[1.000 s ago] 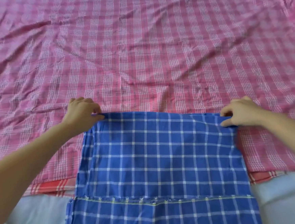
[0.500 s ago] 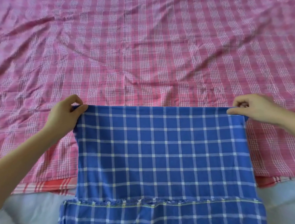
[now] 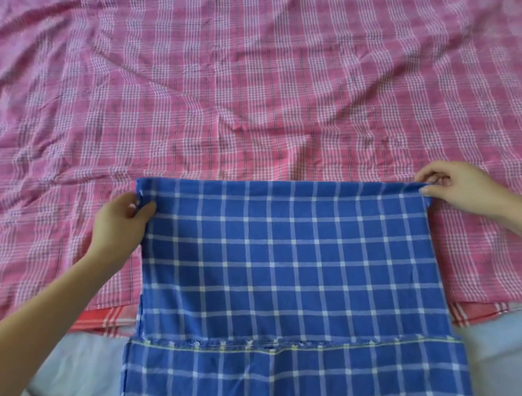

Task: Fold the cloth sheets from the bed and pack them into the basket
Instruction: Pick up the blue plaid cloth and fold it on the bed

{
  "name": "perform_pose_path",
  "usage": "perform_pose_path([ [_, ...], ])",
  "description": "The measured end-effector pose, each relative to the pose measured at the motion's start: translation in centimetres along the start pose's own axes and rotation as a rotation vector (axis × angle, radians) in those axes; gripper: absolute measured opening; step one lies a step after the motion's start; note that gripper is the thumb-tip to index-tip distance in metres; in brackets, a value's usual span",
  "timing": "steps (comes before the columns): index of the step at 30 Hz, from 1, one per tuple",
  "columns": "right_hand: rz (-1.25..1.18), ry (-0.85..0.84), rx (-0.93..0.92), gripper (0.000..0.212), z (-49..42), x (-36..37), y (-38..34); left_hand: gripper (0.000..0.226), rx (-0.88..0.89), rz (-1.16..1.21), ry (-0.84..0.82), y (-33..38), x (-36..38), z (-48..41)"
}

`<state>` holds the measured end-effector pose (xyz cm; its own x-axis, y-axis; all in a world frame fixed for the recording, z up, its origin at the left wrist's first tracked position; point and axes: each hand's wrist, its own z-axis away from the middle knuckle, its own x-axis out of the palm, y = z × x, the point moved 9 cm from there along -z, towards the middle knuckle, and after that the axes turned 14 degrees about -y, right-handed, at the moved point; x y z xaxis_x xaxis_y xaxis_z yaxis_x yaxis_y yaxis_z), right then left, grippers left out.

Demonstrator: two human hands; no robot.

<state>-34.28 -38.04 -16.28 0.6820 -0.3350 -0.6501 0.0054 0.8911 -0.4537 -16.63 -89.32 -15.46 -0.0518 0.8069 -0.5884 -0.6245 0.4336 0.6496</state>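
No writing, label, brand, number or sign can be read anywhere here; the cloths carry only plain check patterns.

The blue checked cloth (image 3: 289, 258) is cut off by the bottom edge of the picture, so its full length cannot be determined. The pink checked sheet (image 3: 245, 89) is cut off at the top, left and right edges. A red checked cloth (image 3: 106, 317) is largely covered by both. Both forearms are cut off at the picture's edges. The bed's corners are not visible.
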Motion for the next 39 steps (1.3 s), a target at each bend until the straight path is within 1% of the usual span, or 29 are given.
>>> perform_pose_path([
  [2, -0.024, 0.071, 0.026, 0.026, -0.8, 0.1, 0.1, 0.009, 0.090, -0.034, 0.088, 1.1, -0.7, 0.1],
  [3, -0.017, 0.089, 0.046, 0.025, -1.1, 0.6, 0.1, 0.011, 0.085, -0.053, 0.105, 0.8, -0.5, -0.1],
  [6, 0.000, 0.182, 0.114, 0.012, -1.5, 1.5, 0.1, 0.022, -0.005, -0.167, 0.129, -0.2, 1.2, -0.9],
  [8, 0.043, 0.284, 0.126, 0.019, -0.7, 1.0, -0.3, 0.022, -0.064, -0.172, 0.162, -0.8, 1.4, -0.8],
  [10, 0.167, 0.374, 0.111, 0.026, 1.3, 0.6, -1.2, 0.024, -0.066, -0.154, 0.198, -1.1, 1.0, 0.5],
  [11, 0.203, 0.418, 0.072, 0.025, 2.8, 0.8, -2.2, 0.024, -0.008, -0.219, 0.235, -0.6, 0.6, 1.6],
  [13, 0.204, 0.433, -0.029, 0.018, 6.3, 2.2, -3.7, 0.021, 0.204, -0.408, 0.251, 0.8, 0.8, 4.4],
  [14, 0.198, 0.380, -0.056, 0.016, 7.9, 3.6, -4.1, 0.020, 0.317, -0.470, 0.168, 1.1, 1.8, 5.6],
  [15, 0.177, 0.280, -0.050, 0.018, 9.6, 5.4, -4.0, 0.022, 0.401, -0.499, 0.013, 0.9, 3.2, 7.0],
  [16, 0.151, 0.149, -0.024, 0.023, 10.9, 7.6, -3.4, 0.025, 0.424, -0.508, -0.184, 0.1, 4.9, 8.3],
  [18, 0.131, -0.118, 0.060, 0.045, 13.5, 11.9, -1.8, 0.028, 0.366, -0.548, -0.534, -2.2, 7.8, 11.2],
  [19, 0.154, -0.220, 0.096, 0.061, 14.3, 13.6, -1.2, 0.025, 0.314, -0.628, -0.646, -3.6, 8.7, 12.0],
  [20, 0.174, -0.292, 0.128, 0.075, 15.3, 15.0, -0.2, 0.022, 0.257, -0.720, -0.720, -4.9, 9.1, 12.8],
  [21, 0.188, -0.342, 0.153, 0.082, 15.9, 15.8, 0.6, 0.024, 0.198, -0.807, -0.766, -6.1, 9.2, 13.2],
  [22, 0.169, -0.372, 0.170, 0.084, 16.7, 16.2, 1.0, 0.024, 0.135, -0.873, -0.790, -7.3, 8.8, 13.4],
  [23, 0.117, -0.370, 0.170, 0.084, 17.3, 16.2, 1.1, 0.024, 0.091, -0.901, -0.790, -7.9, 8.3, 13.5],
  [24, 0.040, -0.347, 0.148, 0.079, 17.8, 15.7, 1.1, 0.021, 0.048, -0.878, -0.776, -8.3, 7.6, 13.4],
  [25, -0.042, -0.308, 0.118, 0.064, 18.7, 15.0, 0.7, 0.021, 0.011, -0.823, -0.749, -8.5, 6.6, 13.6],
  [27, -0.215, -0.242, 0.088, 0.019, 20.1, 12.8, 0.3, 0.020, -0.042, -0.619, -0.677, -7.6, 4.2, 14.1],
  [28, -0.320, -0.217, 0.065, 0.010, 20.9, 11.6, 0.4, 0.014, -0.036, -0.510, -0.635, -6.7, 2.8, 14.7],
  [29, -0.434, -0.205, 0.041, 0.016, 21.5, 10.4, 0.3, 0.009, -0.024, -0.409, -0.595, -5.6, 1.4, 15.2],
  [31, -0.597, -0.168, 0.005, 0.060, 22.2, 8.0, 0.8, 0.009, 0.010, -0.165, -0.497, -3.5, -1.6, 15.6],
  [32, -0.674, -0.131, 0.000, 0.073, 22.1, 6.8, 0.8, 0.002, 0.022, -0.016, -0.437, -2.6, -2.9, 15.4],
  [33, -0.727, -0.085, -0.020, 0.075, 21.5, 5.4, 0.5, 0.006, 0.052, 0.098, -0.371, -1.6, -4.1, 14.8],
  [34, -0.773, -0.040, -0.049, 0.070, 20.5, 4.0, -0.1, 0.010, 0.068, 0.178, -0.314, -0.4, -5.1, 14.0],
  [35, -0.803, 0.013, -0.062, 0.057, 19.2, 2.7, -1.0, 0.008, 0.092, 0.236, -0.259, 0.4, -5.9, 12.7],
  [37, -0.830, 0.162, -0.077, 0.015, 16.0, 0.1, -2.0, 0.005, 0.109, 0.300, -0.148, 2.0, -6.7, 9.8],
  [38, -0.800, 0.225, -0.064, 0.011, 14.0, -1.0, -2.5, 0.007, 0.107, 0.310, -0.086, 2.5, -7.0, 7.9],
  [39, -0.770, 0.262, -0.032, 0.014, 12.1, -1.5, -2.7, 0.009, 0.101, 0.302, -0.037, 3.0, -6.9, 6.2],
])
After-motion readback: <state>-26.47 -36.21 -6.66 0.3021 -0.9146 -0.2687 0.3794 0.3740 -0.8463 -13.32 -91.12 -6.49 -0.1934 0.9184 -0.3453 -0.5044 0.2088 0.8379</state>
